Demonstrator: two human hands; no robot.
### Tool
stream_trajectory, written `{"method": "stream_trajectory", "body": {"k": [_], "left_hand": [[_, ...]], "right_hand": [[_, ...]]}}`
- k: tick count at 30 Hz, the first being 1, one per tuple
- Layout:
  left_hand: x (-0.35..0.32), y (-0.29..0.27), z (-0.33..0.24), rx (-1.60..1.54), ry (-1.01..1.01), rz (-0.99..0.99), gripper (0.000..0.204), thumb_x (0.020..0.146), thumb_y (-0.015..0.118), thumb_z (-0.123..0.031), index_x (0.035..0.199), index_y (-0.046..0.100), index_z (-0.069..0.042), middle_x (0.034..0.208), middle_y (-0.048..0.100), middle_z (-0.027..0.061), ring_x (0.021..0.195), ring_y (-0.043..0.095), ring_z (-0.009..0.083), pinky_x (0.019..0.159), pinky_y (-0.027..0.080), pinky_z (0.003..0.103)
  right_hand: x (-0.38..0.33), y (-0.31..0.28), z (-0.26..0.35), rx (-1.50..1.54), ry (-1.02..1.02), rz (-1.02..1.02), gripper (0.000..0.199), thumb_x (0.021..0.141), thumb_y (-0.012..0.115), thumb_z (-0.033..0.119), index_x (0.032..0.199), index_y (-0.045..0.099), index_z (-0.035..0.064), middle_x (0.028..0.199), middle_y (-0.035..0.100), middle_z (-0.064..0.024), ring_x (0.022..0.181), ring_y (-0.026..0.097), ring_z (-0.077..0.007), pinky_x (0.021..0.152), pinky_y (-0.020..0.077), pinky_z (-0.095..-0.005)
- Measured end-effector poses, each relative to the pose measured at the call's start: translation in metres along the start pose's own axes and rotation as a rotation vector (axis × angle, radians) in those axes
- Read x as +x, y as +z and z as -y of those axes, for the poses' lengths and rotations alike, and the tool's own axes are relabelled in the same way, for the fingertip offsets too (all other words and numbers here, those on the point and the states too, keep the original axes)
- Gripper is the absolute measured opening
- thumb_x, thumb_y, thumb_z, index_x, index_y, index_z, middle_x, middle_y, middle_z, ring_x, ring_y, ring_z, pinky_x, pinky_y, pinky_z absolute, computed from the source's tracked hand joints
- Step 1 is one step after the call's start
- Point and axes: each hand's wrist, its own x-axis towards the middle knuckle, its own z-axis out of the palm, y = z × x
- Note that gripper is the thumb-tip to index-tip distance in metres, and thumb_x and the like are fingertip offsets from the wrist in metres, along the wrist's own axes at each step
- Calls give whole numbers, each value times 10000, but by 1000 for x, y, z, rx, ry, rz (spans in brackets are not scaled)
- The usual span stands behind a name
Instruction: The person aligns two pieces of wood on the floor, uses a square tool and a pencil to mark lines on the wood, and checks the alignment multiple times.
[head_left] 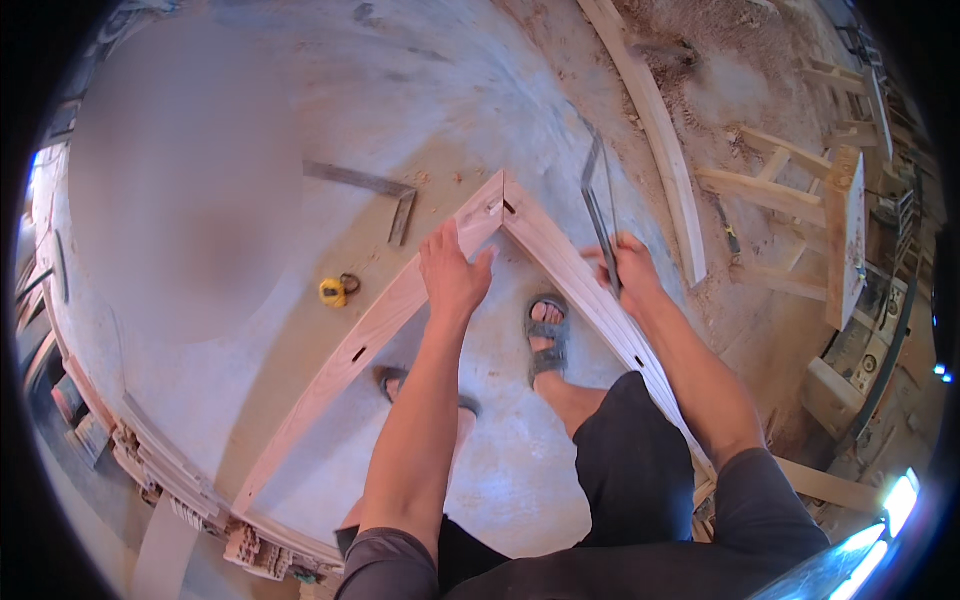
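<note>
Two pale wooden boards meet in a mitred point ahead of me, the left board and the right board spreading back toward my body. Dark slots are cut into both. My left hand lies over the left board close to the joint, thumb spread away from the fingers. Beside the right board, my right hand grips a thin metal carpenter's square that points up and away. Its fingers partly hide the lower end of the square. A yellow tape measure rests on the floor left of the boards.
Another L-shaped metal square lies on the floor beyond the left board. A long curved-looking plank runs along the right, near a wooden frame on sawdust-covered ground. My sandalled foot stands between the boards. A large area at left is blurred.
</note>
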Motion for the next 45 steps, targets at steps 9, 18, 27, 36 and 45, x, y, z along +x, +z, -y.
{"method": "stream_trajectory", "body": {"k": [9,18,27,36,45], "left_hand": [[70,50,-6,152,-170,240,909,719,875,-532,1387,549,-10,1231,645,231,1187,577,416,1041,441,502],[70,54,0,198,-156,227,853,712,877,-521,1351,595,-31,1174,643,190,1169,558,368,1022,403,512],[76,55,-7,205,-229,246,845,685,896,-478,1361,612,-58,1185,646,173,1208,554,339,1063,386,486],[79,53,-11,186,-277,270,873,668,899,-433,1402,603,-63,1199,646,173,1220,553,340,1084,375,478],[81,53,-14,145,-315,290,869,677,886,-403,1415,600,-46,1223,637,181,1219,547,345,1092,361,473]], "right_hand": [[129,26,-42,170,-67,98,96,986,499,-30,997,560,42,1211,733,-156,1109,667,-178,780,488,-264],[133,22,-65,51,-113,158,299,904,413,-177,1024,533,70,1422,624,-181,1141,645,-154,835,492,-230],[114,31,-49,20,-189,203,401,738,370,-237,1010,478,38,1490,528,-293,1456,485,-278,1071,428,-267],[146,12,-54,112,-122,144,274,841,443,-181,997,506,35,1012,611,-76,1270,599,-212,1019,437,-270],[207,17,-48,-423,-506,-480,256,881,763,56,1058,578,41,891,681,-54,777,642,-156,710,535,-309]]}}
